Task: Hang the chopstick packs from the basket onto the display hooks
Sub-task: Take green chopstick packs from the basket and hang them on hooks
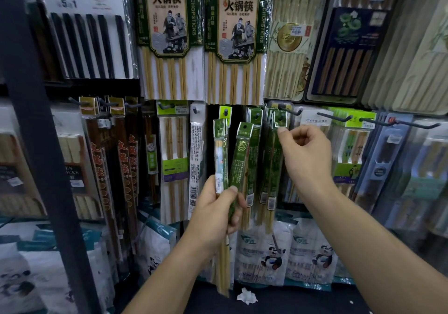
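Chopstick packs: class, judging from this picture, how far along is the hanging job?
Done: several hung packs sit on a hook. In hand: the right hand pinches the front pack by its header; the left hand grips two more packs. Left: those two need hanging; the basket is out of view.

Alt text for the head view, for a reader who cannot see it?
The left hand grips two green chopstick packs before a store display of hanging chopsticks. The right hand, with curled fingers, reaches the header of hanging green packs; whether it pinches one is unclear.
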A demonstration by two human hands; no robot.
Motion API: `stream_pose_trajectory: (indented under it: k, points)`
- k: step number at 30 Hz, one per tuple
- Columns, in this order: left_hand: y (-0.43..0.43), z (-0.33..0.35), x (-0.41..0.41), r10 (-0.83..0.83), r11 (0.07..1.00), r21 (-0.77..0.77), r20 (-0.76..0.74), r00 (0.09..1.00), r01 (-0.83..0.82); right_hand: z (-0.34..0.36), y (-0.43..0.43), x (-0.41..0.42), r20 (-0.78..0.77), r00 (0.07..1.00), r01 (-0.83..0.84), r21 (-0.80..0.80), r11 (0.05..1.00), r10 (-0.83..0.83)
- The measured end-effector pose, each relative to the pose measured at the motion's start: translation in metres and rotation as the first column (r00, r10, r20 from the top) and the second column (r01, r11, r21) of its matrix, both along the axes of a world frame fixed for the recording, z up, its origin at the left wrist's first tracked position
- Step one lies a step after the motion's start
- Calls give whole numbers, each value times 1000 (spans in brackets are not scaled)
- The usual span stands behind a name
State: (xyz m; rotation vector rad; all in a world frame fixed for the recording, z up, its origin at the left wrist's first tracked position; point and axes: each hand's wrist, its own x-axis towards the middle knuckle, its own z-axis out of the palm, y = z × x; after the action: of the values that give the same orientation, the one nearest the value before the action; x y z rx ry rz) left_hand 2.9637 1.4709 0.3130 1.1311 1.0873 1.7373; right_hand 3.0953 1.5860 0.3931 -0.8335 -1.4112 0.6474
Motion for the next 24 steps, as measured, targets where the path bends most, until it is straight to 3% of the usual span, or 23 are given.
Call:
stream_pose_trajectory:
  k: [8,12,16,24]
  points:
    - [4,-4,7,-66,993,90,-59,996,71,-7,-33,-10,21,951,-307,-17,951,308]
    - [5,-6,6,-80,994,75,-4,997,81,-6,-29,-9,-46,955,-294,-39,955,293]
    - [8,-9,-1,61,998,-11,-70,996,-62,7,-18,-2,-152,958,-260,-100,960,243]
    - [4,-3,-1,2,1000,21,-21,1000,-1,12,-1,3,-71,984,-167,-93,982,161]
